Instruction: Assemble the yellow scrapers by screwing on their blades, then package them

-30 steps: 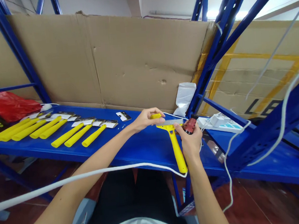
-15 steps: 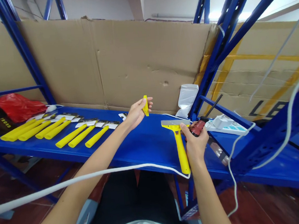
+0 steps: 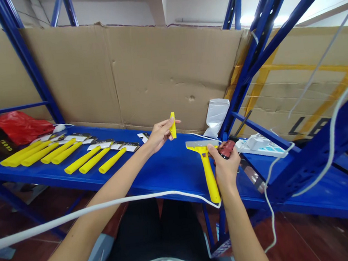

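Observation:
Raised above the middle of the shelf, my left hand (image 3: pixel 159 136) is closed on a small yellow plastic strip (image 3: pixel 173 125), pinched upright between thumb and fingers. My right hand (image 3: pixel 226 162) grips a scraper (image 3: pixel 209 176) by its head, the thumb on the yellow plastic. The scraper's wide metal blade faces away from me and its yellow handle hangs toward the shelf's front edge. In the same hand is a red-and-black screwdriver (image 3: pixel 227 148), its dark shaft pointing up and to the right. The fingers under both tools are mostly hidden.
Several yellow-handled scrapers (image 3: pixel 89 159) lie in a row on the blue shelf (image 3: pixel 165 168), to the left. A white cable (image 3: pixel 113 201) crosses in front of me. Behind stand cardboard (image 3: pixel 171 73) and a silvery pouch (image 3: pixel 217 116). A white power strip (image 3: pixel 261 144) lies right.
My left hand has moved slightly right with the yellow strip and turned it a little. My right hand, still holding the scraper and screwdriver, has shifted slightly left.

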Tool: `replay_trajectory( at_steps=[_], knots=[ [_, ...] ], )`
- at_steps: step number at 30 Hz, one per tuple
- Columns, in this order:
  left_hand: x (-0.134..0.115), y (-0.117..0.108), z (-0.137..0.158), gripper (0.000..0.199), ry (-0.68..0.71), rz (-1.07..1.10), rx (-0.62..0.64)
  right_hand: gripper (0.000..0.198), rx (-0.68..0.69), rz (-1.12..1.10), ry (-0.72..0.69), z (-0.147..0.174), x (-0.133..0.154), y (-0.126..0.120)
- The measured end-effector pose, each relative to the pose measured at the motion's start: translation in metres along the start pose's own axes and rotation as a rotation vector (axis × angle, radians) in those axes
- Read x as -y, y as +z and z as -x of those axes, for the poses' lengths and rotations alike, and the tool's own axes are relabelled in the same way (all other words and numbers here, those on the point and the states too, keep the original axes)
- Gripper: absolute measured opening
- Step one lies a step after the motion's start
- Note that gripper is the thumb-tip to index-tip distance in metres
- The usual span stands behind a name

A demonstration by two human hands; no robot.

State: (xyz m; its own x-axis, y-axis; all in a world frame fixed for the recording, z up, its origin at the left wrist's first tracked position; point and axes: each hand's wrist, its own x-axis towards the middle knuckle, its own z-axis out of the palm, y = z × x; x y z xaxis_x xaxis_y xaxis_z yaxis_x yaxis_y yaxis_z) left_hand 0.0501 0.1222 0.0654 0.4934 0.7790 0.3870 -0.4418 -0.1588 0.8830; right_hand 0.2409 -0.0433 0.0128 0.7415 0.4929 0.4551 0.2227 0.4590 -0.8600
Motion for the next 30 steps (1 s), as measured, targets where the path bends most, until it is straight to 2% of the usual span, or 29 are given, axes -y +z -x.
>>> replay_trajectory(
  at_steps=[6,9,17,21,23,30],
  knots=[
    [0.002,-0.002,-0.001,0.057,0.027,0.043,-0.026,0.059,0.004,0.020,0.019,-0.001,-0.003,0.000],
    [-0.001,-0.001,0.001,0.052,0.037,0.103,0.040,0.058,0.005,0.029,0.013,-0.001,-0.003,-0.001],
    [-0.005,0.008,0.004,0.044,-0.130,0.097,0.205,0.053,0.041,0.098,0.018,0.000,0.007,0.004],
    [-0.001,0.011,0.008,0.033,-0.031,0.021,0.273,0.052,0.071,0.096,0.024,-0.001,0.004,0.004],
    [0.002,0.011,0.011,0.033,0.013,-0.064,0.295,0.052,0.075,0.096,0.027,-0.002,0.001,0.003],
    [0.010,0.015,0.015,0.031,-0.021,-0.130,0.303,0.055,0.105,0.076,0.046,0.001,0.000,0.004]
  ],
)
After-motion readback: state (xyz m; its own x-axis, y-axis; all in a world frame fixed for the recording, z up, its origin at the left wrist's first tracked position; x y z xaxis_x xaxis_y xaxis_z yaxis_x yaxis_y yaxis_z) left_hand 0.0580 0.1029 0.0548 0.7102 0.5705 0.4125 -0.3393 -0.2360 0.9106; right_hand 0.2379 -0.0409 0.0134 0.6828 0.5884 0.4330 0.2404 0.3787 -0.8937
